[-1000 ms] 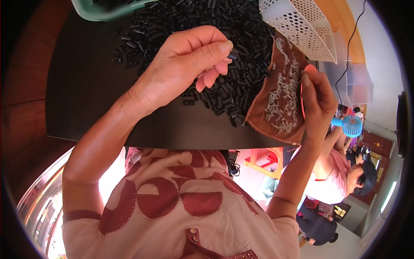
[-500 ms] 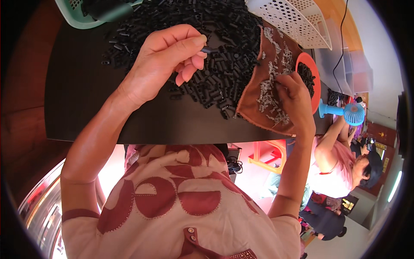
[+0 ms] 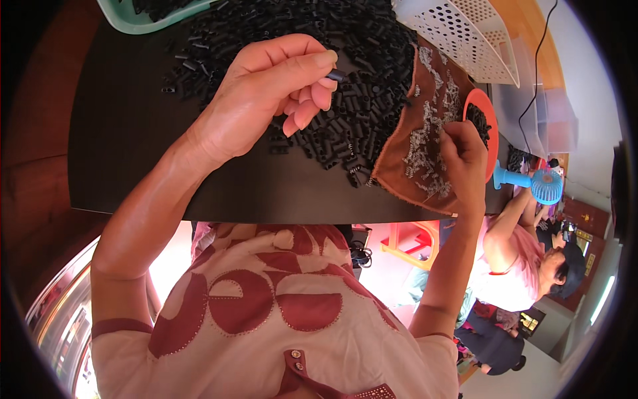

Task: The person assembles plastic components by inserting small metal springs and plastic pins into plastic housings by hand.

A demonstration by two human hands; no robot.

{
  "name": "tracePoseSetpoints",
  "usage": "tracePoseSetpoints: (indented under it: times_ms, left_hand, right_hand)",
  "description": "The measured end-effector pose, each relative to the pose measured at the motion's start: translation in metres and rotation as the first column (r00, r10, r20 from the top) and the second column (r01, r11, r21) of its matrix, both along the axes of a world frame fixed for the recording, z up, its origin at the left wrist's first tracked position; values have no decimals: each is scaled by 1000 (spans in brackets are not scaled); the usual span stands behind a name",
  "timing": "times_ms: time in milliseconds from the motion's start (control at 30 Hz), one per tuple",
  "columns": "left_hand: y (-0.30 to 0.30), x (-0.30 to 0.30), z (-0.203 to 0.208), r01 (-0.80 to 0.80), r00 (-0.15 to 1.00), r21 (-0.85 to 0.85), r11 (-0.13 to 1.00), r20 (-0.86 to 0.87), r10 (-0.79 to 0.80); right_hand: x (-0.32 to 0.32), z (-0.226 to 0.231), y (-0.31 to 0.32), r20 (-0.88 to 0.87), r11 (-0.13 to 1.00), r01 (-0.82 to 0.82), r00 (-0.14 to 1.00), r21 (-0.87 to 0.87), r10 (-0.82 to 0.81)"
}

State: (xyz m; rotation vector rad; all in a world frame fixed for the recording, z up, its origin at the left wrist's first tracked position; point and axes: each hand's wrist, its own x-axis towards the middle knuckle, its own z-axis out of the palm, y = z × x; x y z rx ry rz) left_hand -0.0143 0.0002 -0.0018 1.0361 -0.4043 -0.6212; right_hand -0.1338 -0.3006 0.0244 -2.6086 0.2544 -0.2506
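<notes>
1. I've got my left hand (image 3: 274, 85) pinched tight on a small, blackish cylinder (image 3: 337, 76), above the black heap (image 3: 375, 83);
2. right hand (image 3: 466, 159) bunched at silvery springs (image 3: 417, 143); can't tell what's gripped.

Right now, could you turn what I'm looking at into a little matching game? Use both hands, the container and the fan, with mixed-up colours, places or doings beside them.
Column one:
1. Left hand
2. Right hand
3. Container
4. Fan

Column two:
A. Over the brown cloth strewn with small springs
B. Light blue
C. Pinching a small black tube
D. Green, at the picture's top left

Pairs: 1-C, 2-A, 3-D, 4-B
</notes>
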Motion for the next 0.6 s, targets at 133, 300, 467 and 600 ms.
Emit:
tracePoseSetpoints:
  times_ms: [133, 300, 467, 600]
  left_hand:
    - [-1, -1, 1, 24, 998, -18, 1000, -62, -25]
    - [-4, 0, 2, 50, 990, -49, 998, -127, -56]
    - [-6, 1, 0, 81, 979, -51, 995, -186, -89]
    - [-10, 2, -1, 123, 964, -60, 991, -230, -133]
  right_hand:
    - [-4, 4, 3, 12, 865, 144, 985, 481, -171]
    - [1, 6, 9, 41, 651, 29, 995, 759, -92]
    - [28, 18, 61, 105, 578, -66, 994, 813, -34]
    - [52, 22, 97, 221, 471, -251, 968, 846, 120]
